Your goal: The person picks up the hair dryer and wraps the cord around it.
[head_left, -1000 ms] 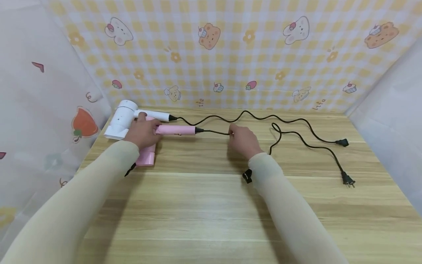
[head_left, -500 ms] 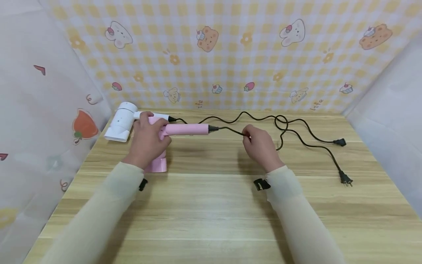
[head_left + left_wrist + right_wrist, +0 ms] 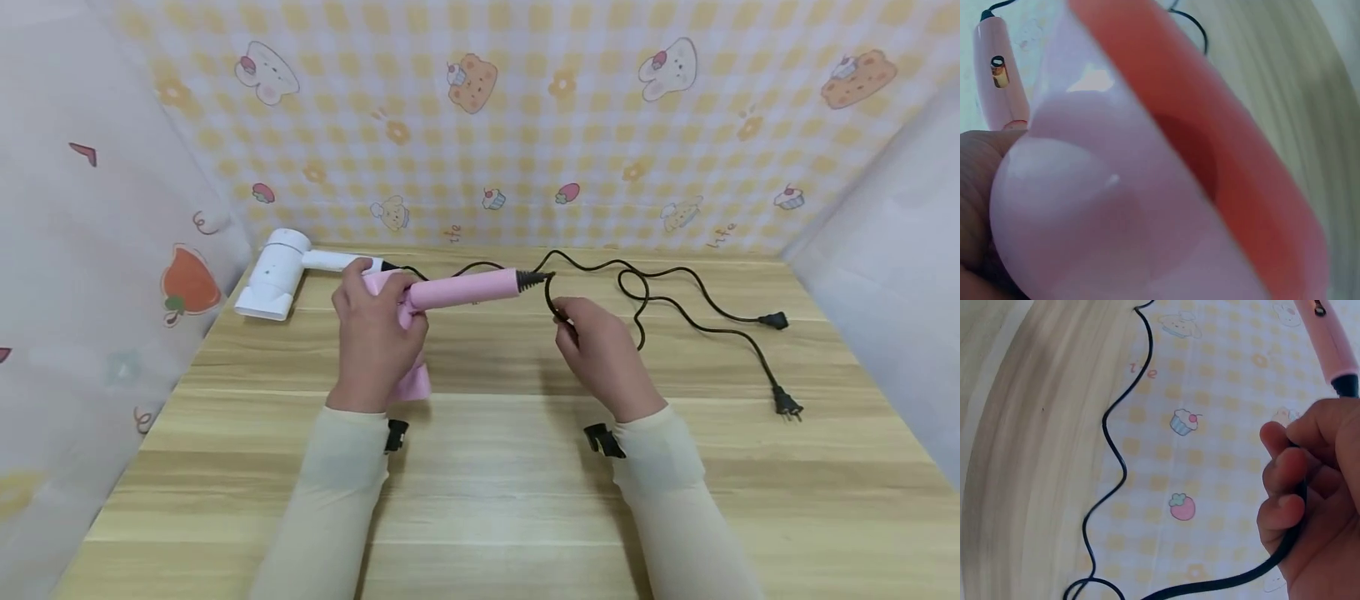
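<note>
My left hand (image 3: 375,337) grips the body of a pink hair dryer (image 3: 465,289) from above, its handle pointing right and tipped slightly up. In the left wrist view the dryer's nozzle (image 3: 1116,175) fills the middle, with fingers at the left edge. My right hand (image 3: 603,354) holds the dryer's black cord (image 3: 551,293) a short way from the handle's end. The right wrist view shows the fingers (image 3: 1282,512) curled round that cord. To the left of my left hand lies a white hair dryer (image 3: 273,275), its handle pointing right.
The white dryer's cord (image 3: 592,267) runs along the back of the wooden table (image 3: 480,492) to a black plug (image 3: 774,321). A loop of the pink dryer's cord overlaps it. The pink dryer's two-pin plug (image 3: 787,404) lies at the right. A checked cloth (image 3: 525,125) hangs behind.
My left hand has moved the pink dryer to the right, away from the white one, and its handle end has risen. My right hand has shifted right with the cord, which now bends sharply.
</note>
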Demonstrator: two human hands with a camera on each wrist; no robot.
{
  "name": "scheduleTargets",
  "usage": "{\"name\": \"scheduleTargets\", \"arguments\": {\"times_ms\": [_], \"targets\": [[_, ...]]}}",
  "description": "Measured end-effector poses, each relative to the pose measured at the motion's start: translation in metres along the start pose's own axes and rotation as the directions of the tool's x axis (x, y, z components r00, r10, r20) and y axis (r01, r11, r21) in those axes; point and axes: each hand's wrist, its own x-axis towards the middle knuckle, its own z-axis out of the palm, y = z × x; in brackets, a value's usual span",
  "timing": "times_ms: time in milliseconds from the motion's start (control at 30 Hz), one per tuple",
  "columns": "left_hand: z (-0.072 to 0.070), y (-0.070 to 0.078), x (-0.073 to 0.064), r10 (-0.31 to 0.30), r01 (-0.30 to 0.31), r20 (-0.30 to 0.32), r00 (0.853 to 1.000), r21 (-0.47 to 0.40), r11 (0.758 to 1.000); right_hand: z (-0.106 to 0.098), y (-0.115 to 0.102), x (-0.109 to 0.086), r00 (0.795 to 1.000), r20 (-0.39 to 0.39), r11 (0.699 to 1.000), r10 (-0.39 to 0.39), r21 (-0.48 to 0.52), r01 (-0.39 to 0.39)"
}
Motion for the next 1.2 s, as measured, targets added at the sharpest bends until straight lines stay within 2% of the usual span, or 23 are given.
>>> {"name": "scheduleTargets", "arguments": {"times_ms": [133,233,367,467,633,900,1033,1200], "targets": [[0.005,0.007,-0.002,0.051,-0.051,-0.01,0.999,-0.001,0.999,0.0,-0.006,-0.001,0.999,0.04,0.998,-0.035,-0.044,0.037],[0.003,0.007,-0.001,0.09,-0.089,-0.035,0.995,0.026,0.996,0.001,-0.012,0.0,0.993,0.057,0.991,-0.106,-0.071,0.11],[-0.004,0.005,0.0,0.121,-0.116,-0.085,0.989,0.06,0.991,0.001,-0.021,0.004,0.974,0.044,0.97,-0.222,-0.089,0.225],[-0.006,0.005,0.001,0.136,-0.131,-0.09,0.987,0.056,0.99,-0.004,-0.024,0.005,0.963,0.026,0.958,-0.268,-0.095,0.269],[-0.002,0.009,0.001,0.164,-0.16,-0.093,0.982,0.05,0.986,-0.015,-0.023,0.002,0.953,0.05,0.949,-0.299,-0.086,0.303],[0.001,0.014,0.002,0.233,-0.226,-0.109,0.966,0.07,0.972,-0.024,-0.024,-0.002,0.953,0.086,0.952,-0.292,-0.069,0.298],[0.001,0.016,0.001,0.24,-0.232,-0.11,0.965,0.081,0.969,-0.025,-0.026,-0.003,0.955,0.114,0.957,-0.275,-0.065,0.283],[-0.001,0.018,-0.001,0.222,-0.214,-0.108,0.969,0.078,0.974,-0.025,-0.028,-0.003,0.954,0.121,0.958,-0.275,-0.047,0.282]]}}
